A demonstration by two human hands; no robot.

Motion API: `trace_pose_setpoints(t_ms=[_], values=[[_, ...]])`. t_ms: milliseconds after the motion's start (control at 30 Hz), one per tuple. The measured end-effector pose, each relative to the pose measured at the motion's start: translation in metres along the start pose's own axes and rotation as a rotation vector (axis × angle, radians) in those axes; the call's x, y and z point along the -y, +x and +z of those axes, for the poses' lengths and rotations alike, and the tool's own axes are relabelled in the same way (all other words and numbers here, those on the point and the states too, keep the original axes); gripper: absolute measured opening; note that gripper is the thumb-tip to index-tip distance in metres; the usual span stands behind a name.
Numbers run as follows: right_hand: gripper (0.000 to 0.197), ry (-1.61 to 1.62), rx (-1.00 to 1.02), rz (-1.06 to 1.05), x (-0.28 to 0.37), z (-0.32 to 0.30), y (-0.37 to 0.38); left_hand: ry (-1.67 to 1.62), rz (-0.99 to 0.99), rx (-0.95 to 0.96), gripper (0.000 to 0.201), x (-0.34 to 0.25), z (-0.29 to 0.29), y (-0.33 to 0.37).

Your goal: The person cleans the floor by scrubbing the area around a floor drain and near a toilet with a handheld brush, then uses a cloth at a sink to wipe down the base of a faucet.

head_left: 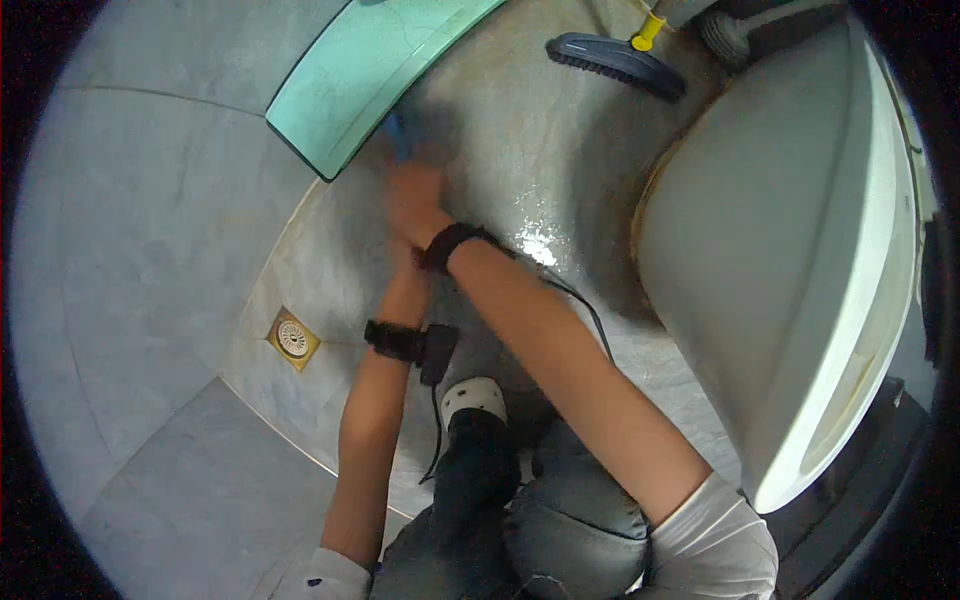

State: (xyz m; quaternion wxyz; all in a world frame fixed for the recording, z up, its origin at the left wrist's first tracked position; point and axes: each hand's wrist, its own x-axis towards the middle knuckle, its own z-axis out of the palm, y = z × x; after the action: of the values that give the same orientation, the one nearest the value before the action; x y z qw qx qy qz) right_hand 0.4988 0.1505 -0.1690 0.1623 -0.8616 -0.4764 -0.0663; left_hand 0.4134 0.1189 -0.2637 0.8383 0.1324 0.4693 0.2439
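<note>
Low over the grey floor, my right hand (413,192) and my left hand (402,236) are close together, the right one partly covering the left. Motion smears both, so their fingers cannot be made out. At the far end of the hands shows a blurred blue thing (397,135), too smeared to name. It lies beside the edge of a pale green panel (385,75) with a dark border; whether it touches the panel cannot be told. Dark straps circle both my wrists, with thin cables running from them.
To the right stands a large white toilet (760,230), brownish stains along its base. A dark brush head (615,62) with a yellow joint rests at the far side, near a grey toilet brush (725,38). A square floor drain (293,339) lies left of my arms. The floor glistens wetly.
</note>
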Motion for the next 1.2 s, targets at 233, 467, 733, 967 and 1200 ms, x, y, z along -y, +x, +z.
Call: trace_pose_setpoints(t_ms=[233, 467, 733, 967, 1200], values=[[0.053, 0.266, 0.465, 0.082, 0.012, -0.030, 0.003, 0.161, 0.064, 0.081, 0.031, -0.043, 0.043, -0.070], [0.059, 0.135, 0.318, 0.382, -0.095, -0.035, 0.031, 0.546, -0.151, 0.165, 0.037, -0.010, 0.120, -0.023], [0.055, 0.181, 0.297, 0.362, -0.029, -0.027, 0.014, 0.351, -0.041, 0.060, 0.034, -0.035, 0.075, -0.051], [0.053, 0.296, 0.602, 0.027, 0.074, -0.035, -0.032, 0.155, 0.097, -0.044, 0.035, -0.063, -0.019, -0.103], [0.058, 0.131, 0.145, 0.020, 0.002, -0.018, 0.006, 0.194, -0.066, 0.089, 0.039, -0.049, 0.051, -0.046]])
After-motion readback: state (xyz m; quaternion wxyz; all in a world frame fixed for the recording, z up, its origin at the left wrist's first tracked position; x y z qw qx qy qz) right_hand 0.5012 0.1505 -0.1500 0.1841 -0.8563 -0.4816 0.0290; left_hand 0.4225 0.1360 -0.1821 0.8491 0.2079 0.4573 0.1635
